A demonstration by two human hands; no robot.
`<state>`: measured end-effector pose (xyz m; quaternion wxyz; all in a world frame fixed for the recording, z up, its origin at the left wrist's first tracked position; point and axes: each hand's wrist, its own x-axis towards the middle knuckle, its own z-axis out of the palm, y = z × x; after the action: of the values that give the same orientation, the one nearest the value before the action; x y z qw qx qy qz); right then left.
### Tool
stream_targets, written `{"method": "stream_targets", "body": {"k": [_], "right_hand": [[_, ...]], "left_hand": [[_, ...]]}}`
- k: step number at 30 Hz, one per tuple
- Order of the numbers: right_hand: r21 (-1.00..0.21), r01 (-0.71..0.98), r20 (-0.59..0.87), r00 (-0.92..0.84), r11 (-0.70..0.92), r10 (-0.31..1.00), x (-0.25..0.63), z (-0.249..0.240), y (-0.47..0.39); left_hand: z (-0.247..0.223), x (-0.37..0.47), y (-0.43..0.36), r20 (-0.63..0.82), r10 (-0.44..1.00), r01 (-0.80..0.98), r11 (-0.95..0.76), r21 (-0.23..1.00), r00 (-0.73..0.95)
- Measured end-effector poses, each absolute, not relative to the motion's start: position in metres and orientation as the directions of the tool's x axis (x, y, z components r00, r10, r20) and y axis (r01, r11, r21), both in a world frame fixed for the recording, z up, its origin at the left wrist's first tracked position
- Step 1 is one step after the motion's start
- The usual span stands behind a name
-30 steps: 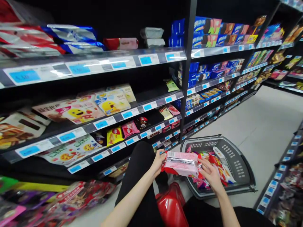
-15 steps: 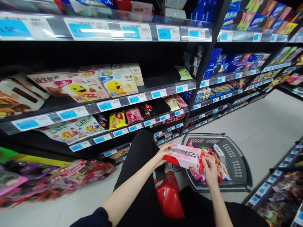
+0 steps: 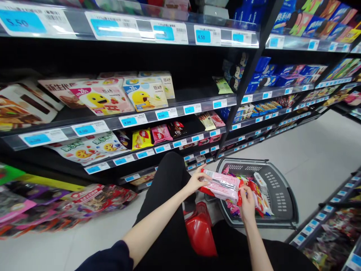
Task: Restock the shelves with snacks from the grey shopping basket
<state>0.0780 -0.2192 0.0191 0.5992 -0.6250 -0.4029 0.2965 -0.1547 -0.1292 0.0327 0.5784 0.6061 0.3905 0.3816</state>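
Note:
A pink and red snack packet (image 3: 221,185) with a shiny seam along its upper face is held between my two hands, above my lap and the near side of a basket. My left hand (image 3: 197,180) grips its left end, thumb on top. At the other end, the fingers of my right hand (image 3: 247,199) pinch the red crimped edge. Just beyond and under it is a grey shopping basket (image 3: 282,214), in which several colourful packets (image 3: 262,195) lie, partly hidden by my right hand and the held packet.
Shelves in front bear boxed snacks (image 3: 103,96), small bags (image 3: 141,139) and price tags (image 3: 132,119). A red glossy object (image 3: 200,229) sits between my legs. Bagged goods hang at the left (image 3: 98,197). Another shelf (image 3: 324,214) stands at the right, beside the pale floor (image 3: 316,146).
The packet is tilted slightly differently and my left fingers have shifted on its end. The view has moved a little, with the shelves sliding right and up.

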Motion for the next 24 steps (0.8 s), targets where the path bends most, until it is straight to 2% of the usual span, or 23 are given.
{"method": "stream_targets", "body": {"k": [4,7,14,24], "right_hand": [[-0.987,0.138,0.13,0.419,0.078,0.899,0.076,0.024,-0.22],[-0.988,0.143,0.112,0.451,0.052,0.885,0.073,0.027,-0.22],[-0.963,0.269,0.161,0.47,0.033,0.868,0.07,0.031,-0.217],[-0.972,0.112,-0.086,0.642,-0.205,0.762,0.078,0.022,-0.216]], "left_hand": [[0.037,-0.152,-0.131,0.003,0.942,0.022,-0.011,1.0,0.335],[0.039,-0.151,-0.131,-0.001,0.951,0.018,-0.005,1.0,0.308],[0.038,-0.147,-0.129,0.022,0.956,0.064,-0.042,0.997,0.292],[0.034,-0.146,-0.132,0.083,0.905,0.167,-0.166,0.972,0.418]]}}
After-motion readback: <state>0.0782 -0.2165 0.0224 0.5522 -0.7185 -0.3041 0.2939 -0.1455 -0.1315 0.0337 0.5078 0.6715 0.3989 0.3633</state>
